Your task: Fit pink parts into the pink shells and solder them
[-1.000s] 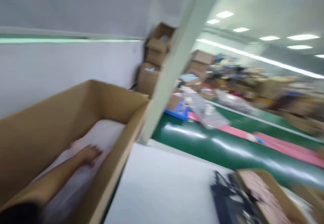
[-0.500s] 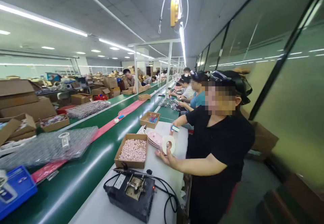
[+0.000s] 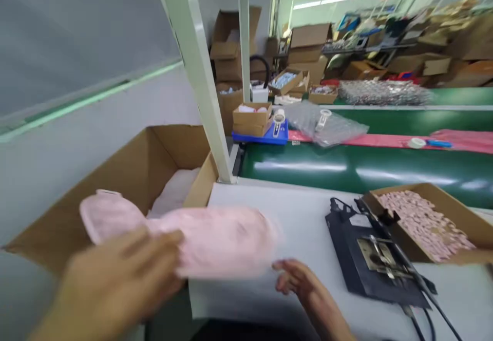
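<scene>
My left hand (image 3: 127,274), blurred by motion, is closed on a flat pale pink piece (image 3: 223,238) with two rounded lobes joined at a narrower waist. The piece is smeared, so its finer detail cannot be made out. It is held above the left end of the white work surface (image 3: 246,197), partly in front of an open cardboard box (image 3: 127,166). My right hand (image 3: 304,289) is just beyond the piece's right end, apart from it. Its fingers are slightly bent and spread, with nothing in them.
A black device (image 3: 370,259) with a metal clamp and cables sits on the right. Beside it stands a cardboard tray (image 3: 473,223) of small pink parts. Behind runs a green conveyor (image 3: 300,169), with a white post (image 3: 204,74) at its left end.
The view has swung left and down, from a co-worker and the line to the left end of the bench. Both my hands and the pink piece have come into view.
</scene>
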A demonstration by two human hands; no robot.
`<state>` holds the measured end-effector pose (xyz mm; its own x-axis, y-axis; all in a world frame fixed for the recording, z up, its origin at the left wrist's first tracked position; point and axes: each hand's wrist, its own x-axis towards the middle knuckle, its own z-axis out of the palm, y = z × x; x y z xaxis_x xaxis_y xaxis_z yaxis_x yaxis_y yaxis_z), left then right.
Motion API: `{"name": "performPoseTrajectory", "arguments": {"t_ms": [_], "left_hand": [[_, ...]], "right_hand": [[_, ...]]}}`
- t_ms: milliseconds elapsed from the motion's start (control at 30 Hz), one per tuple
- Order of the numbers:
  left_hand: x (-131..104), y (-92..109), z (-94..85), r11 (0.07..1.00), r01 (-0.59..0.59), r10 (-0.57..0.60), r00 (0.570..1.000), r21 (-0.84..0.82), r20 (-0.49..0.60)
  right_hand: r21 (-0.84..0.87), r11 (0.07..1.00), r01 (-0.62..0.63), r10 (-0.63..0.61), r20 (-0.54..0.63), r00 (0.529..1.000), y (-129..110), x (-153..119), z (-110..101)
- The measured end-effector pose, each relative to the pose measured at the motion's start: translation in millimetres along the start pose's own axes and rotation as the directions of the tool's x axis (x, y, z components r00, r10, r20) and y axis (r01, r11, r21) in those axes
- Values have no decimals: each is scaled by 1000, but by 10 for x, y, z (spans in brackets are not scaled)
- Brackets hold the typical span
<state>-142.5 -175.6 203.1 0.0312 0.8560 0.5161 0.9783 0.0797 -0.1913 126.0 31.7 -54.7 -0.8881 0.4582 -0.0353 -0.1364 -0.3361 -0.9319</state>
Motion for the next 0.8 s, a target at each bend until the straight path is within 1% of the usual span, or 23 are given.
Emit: {"name": "performPoseTrajectory", "arguments": {"t_ms": [33, 67, 100, 167, 200, 233, 267, 300, 333, 367, 400, 433, 467, 500, 533, 567, 600, 633, 667, 700, 733, 767, 800], "left_hand": [[-54, 218, 83, 996, -92, 93, 993, -16, 67], [-84, 438, 258, 987, -150, 154, 984, -54, 94], [-107, 655, 497, 982, -155, 164, 983, -103, 78], [-164, 1054, 1050, 974, -80, 77, 997, -214, -21], [-206, 1216, 1315, 960, -58, 38, 996, -273, -77], [-257, 1342, 1547, 945, -53, 11, 991, -322, -132], [-317, 1425, 1737, 933, -62, -2, 984, -355, -176], [-385, 1468, 1879, 924, -66, -17, 977, -377, -212], [-459, 1476, 1974, 919, -65, -32, 971, -389, -238], [-538, 1456, 2025, 915, -56, -48, 968, -399, -246], [-618, 1419, 2042, 909, -37, -68, 970, -414, -235], [-695, 1373, 2035, 899, -13, -87, 974, -437, -209], [-767, 1324, 2017, 888, 19, -106, 981, -459, -163], [-831, 1278, 2000, 881, 68, -134, 985, -469, -107], [-887, 1238, 1993, 880, 134, -174, 984, -456, -47], [-935, 1206, 1999, 882, 215, -229, 973, -419, 17], [-976, 1184, 2020, 883, 294, -287, 955, -366, 74], [-1007, 1168, 2054, 881, 362, -340, 932, -305, 124], [-1026, 1154, 2103, 876, 410, -379, 911, -254, 164], [-1029, 1137, 2166, 874, 420, -381, 904, -244, 194], [-1011, 1112, 2241, 873, 423, -378, 901, -242, 212], [-969, 1075, 2324, 875, 386, -333, 918, -293, 217], [-901, 1028, 2407, 861, 342, -263, 933, -376, 248]], "right_hand": [[179, 983, -48, 45, 22, 999, -140, -35, 45], [298, 950, -90, 78, 51, 996, -278, -68, 101], [325, 944, -63, 66, 1, 998, -396, -89, 152], [221, 975, -11, 32, -92, 995, -536, -79, 187], [155, 988, 17, 7, -149, 989, -556, -57, 158], [100, 994, 35, -14, -205, 979, -552, -33, 101], [56, 997, 56, -38, -280, 959, -538, -14, 25], [12, 997, 76, -66, -375, 925, -524, -3, -61], [-48, 994, 95, -107, -484, 868, -521, 1, -148], [-129, 987, 101, -158, -584, 796, -534, 3, -228], [-222, 971, 91, -218, -656, 723, -563, 8, -299], [-317, 946, 69, -280, -693, 664, -604, 26, -358], [-408, 912, 35, -336, -696, 635, -649, 60, -404], [-492, 870, -9, -374, -672, 639, -691, 113, -434], [-559, 827, -64, -378, -636, 673, -721, 180, -442], [-604, 788, -123, -343, -595, 727, -738, 256, -424], [-629, 757, -179, -275, -554, 786, -741, 335, -379], [-643, 731, -228, -194, -516, 835, -730, 415, -314], [-646, 718, -261, -115, -479, 870, -707, 500, -242], [-669, 694, -266, -81, -439, 895, -675, 595, -180], [-718, 647, -257, -87, -405, 910, -638, 699, -143], [-772, 590, -238, -113, -371, 922, -603, 806, -143], [-828, 521, -206, -142, -322, 936, -576, 905, -175]]}}
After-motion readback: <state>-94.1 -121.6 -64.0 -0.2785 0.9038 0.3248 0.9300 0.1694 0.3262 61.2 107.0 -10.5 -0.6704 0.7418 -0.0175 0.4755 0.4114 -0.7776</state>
